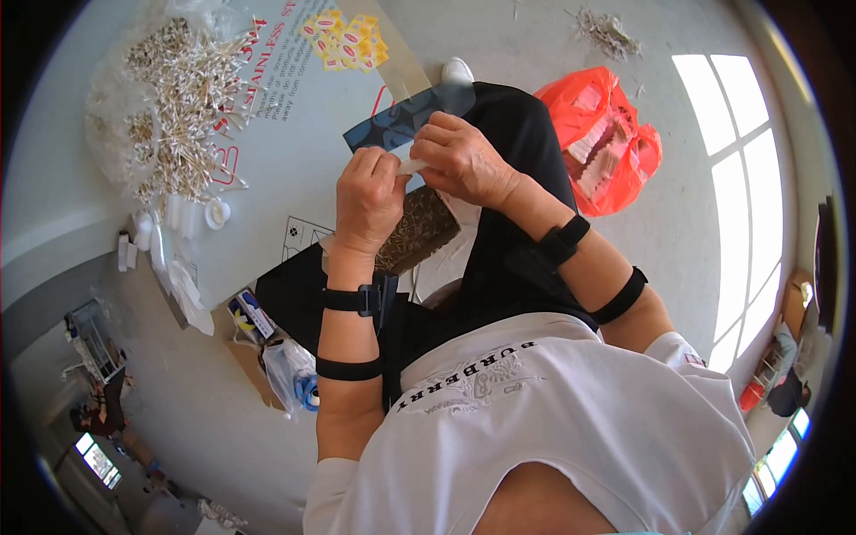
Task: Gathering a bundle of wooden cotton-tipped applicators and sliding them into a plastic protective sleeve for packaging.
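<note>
Above my lap, my left hand (367,198) and my right hand (464,160) are close together, fingers closed in a pinch. Between them is a small whitish piece (411,167), maybe paper or thin plastic; its kind is mostly hidden by my fingers. Just below my hands is an open box (419,234) with a brown patterned surface. A dark blue glossy strip (392,127) lies past my fingers at the table edge. On the table at the left, a large heap of cotton swabs (183,107) spills from a clear plastic bag (107,143).
Small yellow and white packets (346,43) lie on the table (294,169). A white round lid (217,212) and clear containers sit by the swabs. On the floor at right is a red plastic bag (642,169) with pink bundles; a scrap pile (608,34) lies beyond.
</note>
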Available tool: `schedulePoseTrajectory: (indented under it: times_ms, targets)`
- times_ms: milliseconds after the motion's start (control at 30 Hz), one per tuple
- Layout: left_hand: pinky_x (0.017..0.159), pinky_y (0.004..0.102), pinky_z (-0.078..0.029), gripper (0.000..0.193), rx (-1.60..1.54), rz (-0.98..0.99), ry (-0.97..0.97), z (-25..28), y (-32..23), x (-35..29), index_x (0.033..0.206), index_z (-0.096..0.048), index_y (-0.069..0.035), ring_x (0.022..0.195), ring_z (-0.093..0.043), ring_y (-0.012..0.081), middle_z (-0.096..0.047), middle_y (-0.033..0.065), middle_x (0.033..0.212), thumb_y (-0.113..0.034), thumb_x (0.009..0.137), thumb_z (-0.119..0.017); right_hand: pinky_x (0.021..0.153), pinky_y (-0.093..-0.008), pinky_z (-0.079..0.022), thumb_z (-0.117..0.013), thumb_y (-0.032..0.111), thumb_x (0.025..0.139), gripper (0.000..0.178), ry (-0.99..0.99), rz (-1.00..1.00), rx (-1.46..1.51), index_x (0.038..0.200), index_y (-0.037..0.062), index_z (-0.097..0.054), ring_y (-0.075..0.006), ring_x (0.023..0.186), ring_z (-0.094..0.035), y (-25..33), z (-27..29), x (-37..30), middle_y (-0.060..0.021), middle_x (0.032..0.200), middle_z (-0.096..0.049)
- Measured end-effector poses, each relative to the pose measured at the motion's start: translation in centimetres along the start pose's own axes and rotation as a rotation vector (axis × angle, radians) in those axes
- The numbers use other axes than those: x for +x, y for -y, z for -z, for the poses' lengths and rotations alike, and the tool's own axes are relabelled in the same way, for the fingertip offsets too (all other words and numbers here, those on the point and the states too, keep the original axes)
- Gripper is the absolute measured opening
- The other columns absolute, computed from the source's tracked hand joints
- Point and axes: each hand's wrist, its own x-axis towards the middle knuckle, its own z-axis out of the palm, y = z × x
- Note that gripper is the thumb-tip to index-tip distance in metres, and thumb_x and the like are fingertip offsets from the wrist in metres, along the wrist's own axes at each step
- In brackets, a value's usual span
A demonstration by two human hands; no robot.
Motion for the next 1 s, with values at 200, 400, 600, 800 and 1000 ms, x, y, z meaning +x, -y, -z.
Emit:
schedulePoseTrajectory:
  times_ms: [200,400,600,800,1000]
  targets:
    - [0.083,0.0415,-0.049,0.035,0.176,-0.062,-0.038,-0.3,0.2,-1.3,0.098,-0.061,0.000,0.096,-0.059,0.0318,-0.059,0.0116,0.101,-0.002,0.066,-0.077,0.075,-0.0356,-0.052,-0.069,0.003,0.067,0.024,-0.064,-0.021,-0.080,0.090,0.0051,-0.062,-0.0274,0.087,-0.060,0.3,-0.9,-1.5,-0.0078,0.089,-0.060]
    - [0.105,0.0433,-0.039,0.058,0.073,0.053,0.122,-1.1,-0.6,-4.3,0.125,-0.054,0.002,0.127,-0.046,0.0354,-0.051,0.0177,0.132,-0.010,0.073,-0.077,0.072,-0.0356,-0.053,-0.066,-0.002,0.070,0.023,-0.005,-0.258,0.003,0.093,0.0022,-0.064,-0.0299,0.082,-0.063,0.2,-0.9,-3.9,-0.0103,0.089,-0.061]
    - [0.118,0.0542,-0.018,0.068,0.181,0.137,0.100,-3.4,-1.3,1.4,0.150,-0.037,-0.016,0.147,-0.021,0.0370,-0.024,0.0201,0.158,-0.039,0.091,-0.062,0.066,-0.0321,-0.053,-0.066,0.000,0.079,0.011,-0.344,-0.734,0.350,0.090,-0.0002,-0.066,-0.0216,0.072,-0.066,1.1,-1.5,-3.1,-0.0107,0.079,-0.066]
    - [0.118,0.0585,-0.012,0.067,0.218,0.105,0.152,-7.2,0.2,2.7,0.152,-0.033,-0.023,0.148,-0.019,0.0359,-0.022,0.0189,0.160,-0.050,0.094,-0.054,0.072,-0.0236,-0.051,-0.062,-0.002,0.087,0.008,-0.571,-0.915,0.607,0.094,-0.0027,-0.067,-0.0087,0.076,-0.063,0.0,-1.7,-3.6,-0.0058,0.083,-0.069]
    - [0.116,0.0623,-0.010,0.074,0.291,0.117,0.208,-7.3,0.2,3.3,0.152,-0.034,-0.023,0.148,-0.019,0.0341,-0.024,0.0164,0.159,-0.053,0.089,-0.060,0.073,-0.0233,-0.051,-0.061,-0.002,0.088,0.010,-0.488,-0.978,0.685,0.096,-0.0026,-0.067,-0.0086,0.079,-0.063,-0.6,-1.8,-3.3,-0.0053,0.085,-0.069]
